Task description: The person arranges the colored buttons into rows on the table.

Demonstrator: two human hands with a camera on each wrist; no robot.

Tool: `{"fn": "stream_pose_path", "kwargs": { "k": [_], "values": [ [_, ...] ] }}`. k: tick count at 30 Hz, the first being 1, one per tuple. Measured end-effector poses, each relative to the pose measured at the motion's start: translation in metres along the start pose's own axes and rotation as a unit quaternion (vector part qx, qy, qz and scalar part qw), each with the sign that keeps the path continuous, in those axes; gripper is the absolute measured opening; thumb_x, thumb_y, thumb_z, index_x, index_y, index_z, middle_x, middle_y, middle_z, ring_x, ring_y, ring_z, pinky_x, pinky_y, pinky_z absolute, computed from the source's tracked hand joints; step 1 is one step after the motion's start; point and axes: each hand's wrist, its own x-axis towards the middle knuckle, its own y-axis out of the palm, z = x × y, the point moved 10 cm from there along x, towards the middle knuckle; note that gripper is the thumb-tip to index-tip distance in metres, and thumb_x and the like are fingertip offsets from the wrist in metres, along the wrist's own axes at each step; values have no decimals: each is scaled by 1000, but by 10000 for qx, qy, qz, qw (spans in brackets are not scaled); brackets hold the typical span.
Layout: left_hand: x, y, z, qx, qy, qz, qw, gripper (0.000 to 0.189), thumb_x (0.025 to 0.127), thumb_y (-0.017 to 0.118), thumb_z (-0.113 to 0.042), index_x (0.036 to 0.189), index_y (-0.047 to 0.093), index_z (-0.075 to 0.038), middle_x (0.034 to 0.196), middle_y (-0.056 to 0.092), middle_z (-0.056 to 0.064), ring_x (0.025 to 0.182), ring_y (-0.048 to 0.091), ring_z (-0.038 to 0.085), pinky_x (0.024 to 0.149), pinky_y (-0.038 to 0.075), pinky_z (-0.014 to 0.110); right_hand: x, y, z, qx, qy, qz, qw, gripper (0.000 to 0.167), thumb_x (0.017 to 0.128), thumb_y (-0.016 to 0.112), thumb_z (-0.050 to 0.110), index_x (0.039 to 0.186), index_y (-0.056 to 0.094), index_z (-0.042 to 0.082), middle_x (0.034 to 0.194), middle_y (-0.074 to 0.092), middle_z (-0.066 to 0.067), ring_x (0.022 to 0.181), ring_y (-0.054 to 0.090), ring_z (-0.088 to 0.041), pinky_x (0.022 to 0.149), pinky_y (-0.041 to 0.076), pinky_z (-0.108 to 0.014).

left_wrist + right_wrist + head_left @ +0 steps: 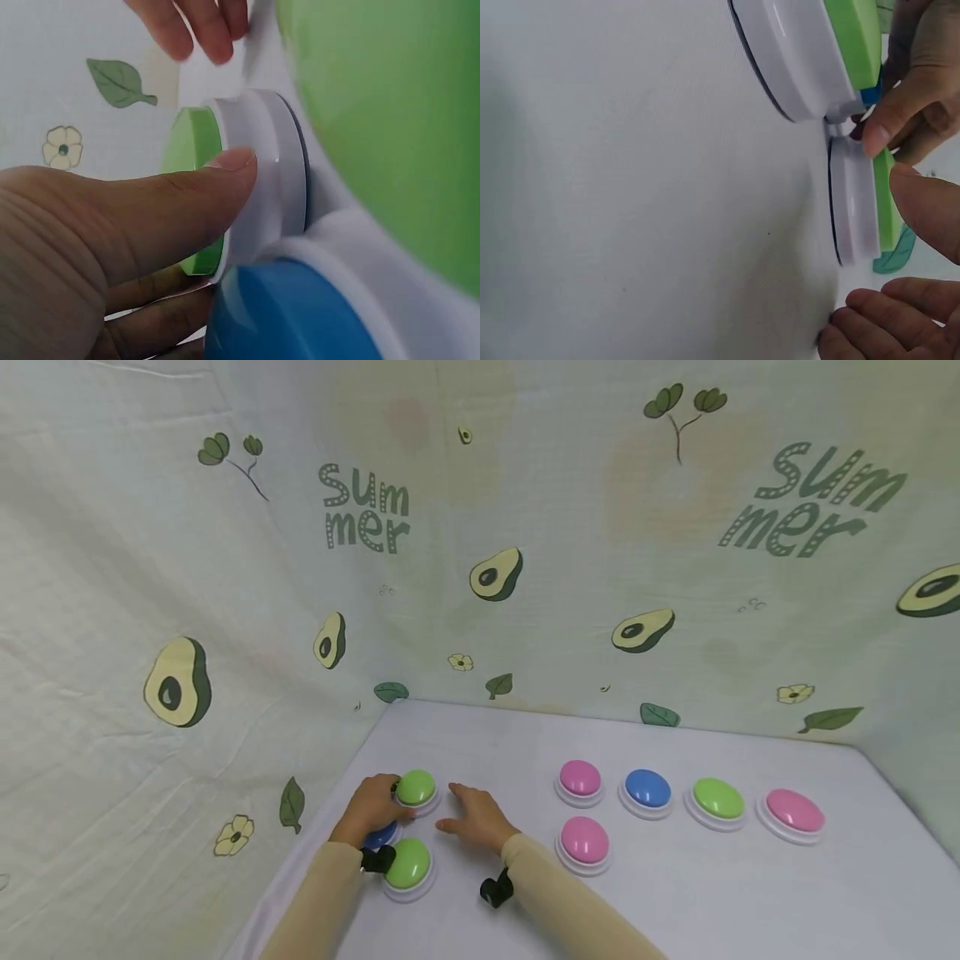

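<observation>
Head view: left hand (367, 811) pinches the upper-left green button (417, 786) at its white base (266, 191). Right hand (480, 820), thumb and fingers parted, stands near it.

On the white table (690, 897), a blue button (381, 837) sits beside two green buttons (416, 787) at left. At right stand three pink buttons (585, 840), another blue button (648, 787) and a third green button (718, 797).

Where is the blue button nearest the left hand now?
In the head view, the blue button sits left of centre, partly hidden by the left hand, between two green buttons.
</observation>
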Motion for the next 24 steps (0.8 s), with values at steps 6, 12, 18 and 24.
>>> {"fn": "stream_pose_path", "kwargs": {
  "k": [6,12,18,24],
  "values": [
    [0,8,-19,-206,321,111,9992,56,75,96,-16,121,72,4,109,76,17,105,70,37,96,56,53,8,-4,-7,24,-12,-272,9996,63,91,83,17,141,56,-11,141,62,-27,134,58,-42,115,44,-53],
    [0,9,-33,-302,523,74,9981,48,70,98,-14,108,73,2,99,75,14,93,71,30,85,59,49,10,-7,-13,35,-27,-494,9988,60,87,85,14,138,61,-9,136,66,-25,130,61,-40,112,47,-52],
    [-1,14,-33,-383,443,52,9983,52,68,100,-15,108,72,1,103,75,15,97,69,32,89,58,50,7,-9,-14,102,-27,-750,9971,55,83,87,9,131,65,-9,129,70,-23,125,64,-39,109,50,-51],
    [6,12,-41,-614,527,-119,9967,62,65,101,-12,118,74,5,110,77,18,107,72,36,97,57,51,8,-18,-16,234,95,-1017,9945,52,82,89,10,127,68,-6,125,72,-19,122,66,-37,108,51,-51]
  ]
}}
